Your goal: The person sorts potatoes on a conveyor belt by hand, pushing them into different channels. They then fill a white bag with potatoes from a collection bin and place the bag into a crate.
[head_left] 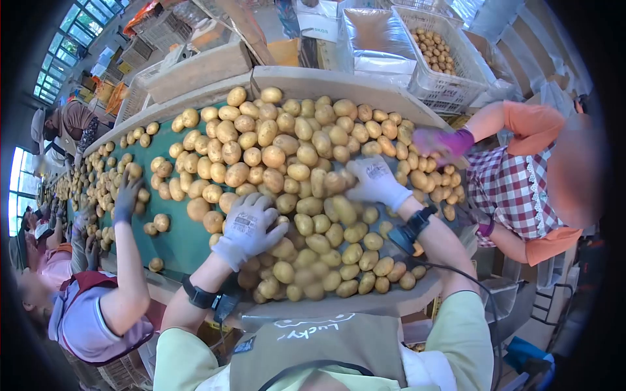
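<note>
My left hand [246,228], in a whitish work glove, lies over the pile of potatoes [300,140], fingers spread and touching those beneath. Across the pile to the right, my right hand [377,182] wears the same kind of glove. Its fingers are apart and reach leftward against several potatoes, with the fingertips partly hidden among them. Neither hand has a potato lifted clear of the pile. Loose potatoes [319,244] fill the space between my hands and the near edge.
Potatoes lie on a green belt [176,225] bordered by a wooden rim [365,79]. A co-worker's purple glove [447,143] is at the right, another's grey glove [125,199] at the left. A plastic crate [450,88] with potatoes stands behind. A cable [463,272] runs from my right wrist.
</note>
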A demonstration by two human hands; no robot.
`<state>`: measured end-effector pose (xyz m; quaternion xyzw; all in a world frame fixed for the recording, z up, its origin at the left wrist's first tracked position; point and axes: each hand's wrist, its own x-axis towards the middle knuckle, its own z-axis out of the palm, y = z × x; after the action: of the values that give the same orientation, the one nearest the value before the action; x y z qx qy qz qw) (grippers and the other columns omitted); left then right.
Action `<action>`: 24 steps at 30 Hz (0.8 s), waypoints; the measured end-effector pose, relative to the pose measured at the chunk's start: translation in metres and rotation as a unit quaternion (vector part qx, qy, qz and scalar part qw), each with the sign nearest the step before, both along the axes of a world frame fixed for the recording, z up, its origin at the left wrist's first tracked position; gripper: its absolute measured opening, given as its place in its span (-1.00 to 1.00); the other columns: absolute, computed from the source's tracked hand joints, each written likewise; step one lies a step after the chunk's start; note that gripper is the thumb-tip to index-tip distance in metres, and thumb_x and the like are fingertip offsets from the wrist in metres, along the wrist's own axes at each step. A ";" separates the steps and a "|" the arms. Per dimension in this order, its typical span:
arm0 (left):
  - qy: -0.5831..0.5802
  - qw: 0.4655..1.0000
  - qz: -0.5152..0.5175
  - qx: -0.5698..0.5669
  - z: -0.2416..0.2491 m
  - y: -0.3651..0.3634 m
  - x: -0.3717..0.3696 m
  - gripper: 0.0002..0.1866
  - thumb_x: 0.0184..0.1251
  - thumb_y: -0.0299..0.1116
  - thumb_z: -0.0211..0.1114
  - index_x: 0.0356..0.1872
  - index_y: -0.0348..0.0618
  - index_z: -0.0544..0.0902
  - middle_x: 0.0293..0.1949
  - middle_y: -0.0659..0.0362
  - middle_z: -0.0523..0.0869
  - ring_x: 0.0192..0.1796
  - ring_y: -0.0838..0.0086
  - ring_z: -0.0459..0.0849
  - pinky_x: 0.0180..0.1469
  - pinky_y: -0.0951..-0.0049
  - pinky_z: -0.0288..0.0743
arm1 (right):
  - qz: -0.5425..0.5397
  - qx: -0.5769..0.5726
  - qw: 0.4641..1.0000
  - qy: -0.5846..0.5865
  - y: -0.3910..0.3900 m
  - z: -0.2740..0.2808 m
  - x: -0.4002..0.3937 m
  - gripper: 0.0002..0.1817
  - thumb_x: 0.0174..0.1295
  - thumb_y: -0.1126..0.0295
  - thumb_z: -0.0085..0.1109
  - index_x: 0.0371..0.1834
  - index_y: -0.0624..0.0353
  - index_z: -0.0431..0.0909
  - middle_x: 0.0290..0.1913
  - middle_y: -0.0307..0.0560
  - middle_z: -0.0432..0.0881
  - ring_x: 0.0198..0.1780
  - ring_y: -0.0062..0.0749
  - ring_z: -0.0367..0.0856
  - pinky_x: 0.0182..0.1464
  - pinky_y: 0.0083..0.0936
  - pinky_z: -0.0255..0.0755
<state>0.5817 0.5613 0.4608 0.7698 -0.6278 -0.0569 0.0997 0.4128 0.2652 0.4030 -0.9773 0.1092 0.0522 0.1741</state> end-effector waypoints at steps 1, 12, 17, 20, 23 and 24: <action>-0.001 1.000 0.004 -0.005 0.001 0.001 0.000 -0.66 0.33 -0.02 0.40 -0.29 -0.12 0.83 -0.05 0.09 0.75 0.12 0.12 0.68 0.19 0.06 0.52 | 0.090 -0.026 0.995 -0.042 -0.009 0.010 -0.003 -0.50 0.14 -0.05 0.42 -0.01 0.07 0.68 -0.17 0.11 0.75 -0.09 0.08 0.74 0.10 0.03 0.50; 0.017 1.000 0.018 -0.016 -0.006 0.006 -0.004 -0.64 0.31 -0.01 0.40 -0.30 -0.14 0.82 -0.03 0.07 0.74 0.16 0.10 0.67 0.27 0.04 0.51 | 0.095 -0.073 0.993 0.025 0.087 -0.007 -0.017 -0.45 0.28 0.13 0.33 0.34 -0.04 0.56 -0.08 0.00 0.73 0.00 -0.03 0.75 0.03 -0.08 0.57; 0.024 1.000 0.008 -0.001 -0.004 0.003 -0.001 -0.65 0.32 -0.03 0.40 -0.30 -0.14 0.82 -0.02 0.07 0.75 0.15 0.11 0.67 0.26 0.06 0.52 | -0.065 -0.095 0.944 -0.309 0.000 0.050 0.003 -0.54 0.32 0.34 0.22 0.29 0.10 0.56 -0.16 0.05 0.73 -0.22 0.08 0.70 -0.16 0.01 0.57; 0.025 1.000 0.010 0.013 -0.006 -0.001 -0.002 -0.66 0.32 -0.03 0.40 -0.30 -0.13 0.82 -0.01 0.07 0.75 0.14 0.11 0.68 0.26 0.07 0.52 | -0.165 -0.096 0.920 -0.341 -0.039 0.056 0.022 -0.55 0.34 0.39 0.19 0.31 0.15 0.60 -0.04 0.17 0.77 -0.07 0.15 0.74 0.00 -0.01 0.61; 0.028 0.999 0.007 0.019 -0.005 -0.005 0.000 -0.66 0.31 -0.03 0.40 -0.28 -0.12 0.82 0.00 0.07 0.75 0.15 0.11 0.68 0.28 0.07 0.51 | -0.115 -0.010 0.993 -0.010 -0.031 0.013 0.037 -0.56 0.36 0.30 0.18 0.27 0.18 0.63 -0.01 0.25 0.78 0.07 0.19 0.76 0.12 -0.01 0.64; 0.030 0.999 0.009 0.025 -0.006 -0.005 0.000 -0.67 0.31 -0.03 0.41 -0.27 -0.11 0.83 0.01 0.07 0.76 0.16 0.11 0.67 0.29 0.06 0.50 | -0.114 -0.044 0.992 0.031 -0.021 -0.015 0.033 -0.55 0.33 0.22 0.21 0.23 0.17 0.58 -0.01 0.22 0.78 0.06 0.16 0.77 0.12 0.02 0.62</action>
<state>0.5815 0.5560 0.4553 0.7757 -0.6159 -0.0945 0.1000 0.4460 0.2441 0.3879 -0.9632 0.2270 0.0578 0.1320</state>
